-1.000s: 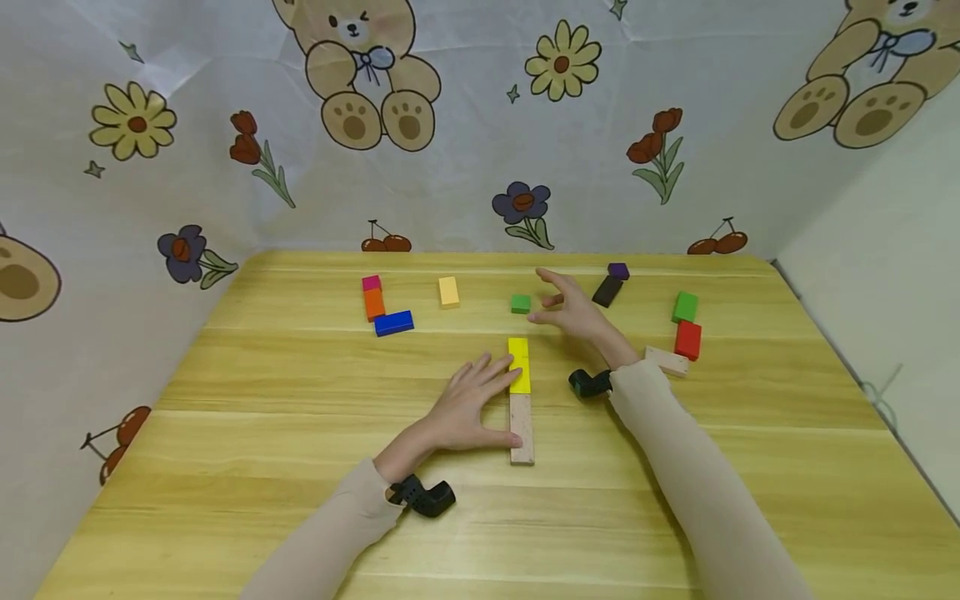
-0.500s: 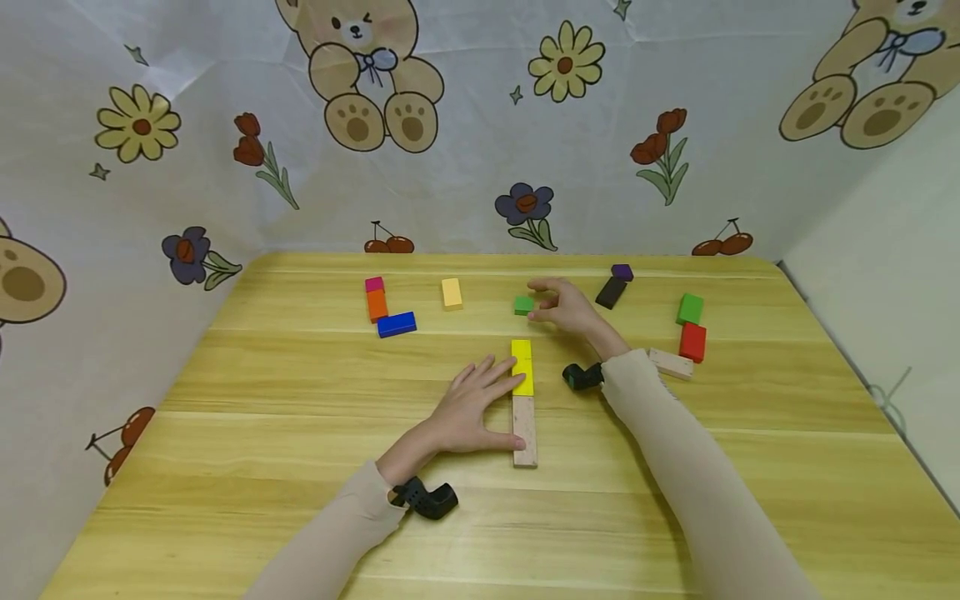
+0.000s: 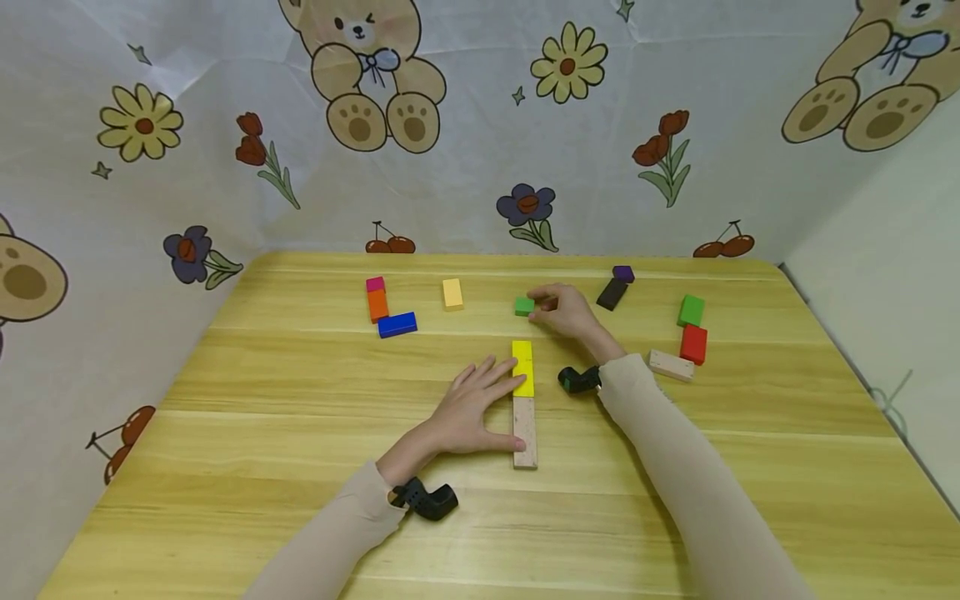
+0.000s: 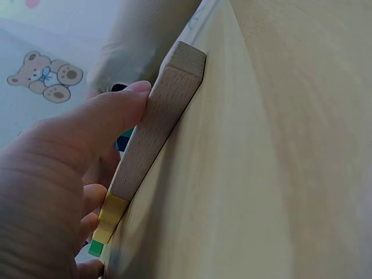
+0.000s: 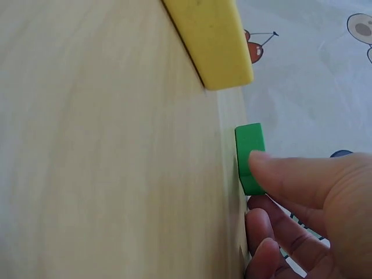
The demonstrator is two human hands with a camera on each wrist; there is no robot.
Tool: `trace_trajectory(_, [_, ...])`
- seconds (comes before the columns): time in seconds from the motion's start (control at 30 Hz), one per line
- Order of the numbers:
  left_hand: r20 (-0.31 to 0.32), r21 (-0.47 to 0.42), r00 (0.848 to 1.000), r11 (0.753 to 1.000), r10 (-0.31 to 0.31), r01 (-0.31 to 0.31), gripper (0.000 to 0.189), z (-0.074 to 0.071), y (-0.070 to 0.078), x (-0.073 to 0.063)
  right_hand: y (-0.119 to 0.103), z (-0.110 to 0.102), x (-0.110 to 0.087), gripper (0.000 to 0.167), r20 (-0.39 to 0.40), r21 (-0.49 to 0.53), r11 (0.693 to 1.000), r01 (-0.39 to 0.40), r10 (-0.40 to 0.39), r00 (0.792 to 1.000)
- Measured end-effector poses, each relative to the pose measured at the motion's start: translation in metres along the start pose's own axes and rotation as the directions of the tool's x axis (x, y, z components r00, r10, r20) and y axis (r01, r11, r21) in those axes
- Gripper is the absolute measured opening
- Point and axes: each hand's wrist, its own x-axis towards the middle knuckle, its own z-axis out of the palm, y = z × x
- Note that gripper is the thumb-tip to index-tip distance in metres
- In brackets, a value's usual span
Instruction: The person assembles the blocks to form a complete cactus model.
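Note:
A yellow block [image 3: 522, 379] and a plain wooden block [image 3: 525, 425] lie end to end in a line on the table. My left hand [image 3: 467, 414] rests over them with fingers spread, fingertips on the yellow block and thumb on the plain one; the left wrist view shows the thumb on the plain block [image 4: 152, 128]. Farther back, my right hand [image 3: 572, 312] pinches a small green block [image 3: 523, 307] at its right end. In the right wrist view the thumb lies against the green block [image 5: 250, 154], with the index fingertip partly hidden behind it.
Back left are pink [image 3: 375, 284], orange [image 3: 377, 306] and blue [image 3: 397, 325] blocks touching, and a pale yellow block [image 3: 452, 294]. Purple [image 3: 623, 273] and black [image 3: 612, 294] blocks lie behind the right hand. Green [image 3: 691, 310], red [image 3: 693, 344] and plain [image 3: 671, 365] blocks are at right.
My right hand has moved slightly left and down to the small green block, its thumb and index finger closing on it. The left hand has stayed on the two blocks.

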Motion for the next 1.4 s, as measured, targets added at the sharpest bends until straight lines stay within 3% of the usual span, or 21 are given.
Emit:
trace_trajectory(0.33, [-0.007, -0.007, 1.0, 1.0, -0.002, 0.002, 0.092, 0.001, -0.001, -0.001, -0.003, -0.001, -0.007, 0.036, 0.001, -0.005, 1.0, 0.003, -0.003, 1.0])
trace_trajectory(0.73, [0.003, 0.003, 1.0, 1.0, -0.003, 0.003, 0.092, 0.0, -0.002, -0.001, -0.005, -0.004, -0.029, 0.034, 0.08, 0.055, 0.998, 0.026, -0.03, 0.996])
trace_trajectory(1.4, [-0.003, 0.016, 1.0, 1.0, 0.005, -0.005, 0.092, 0.0, -0.001, 0.001, -0.007, -0.005, -0.032, 0.036, 0.16, 0.036, 0.994, 0.1, -0.104, 0.982])
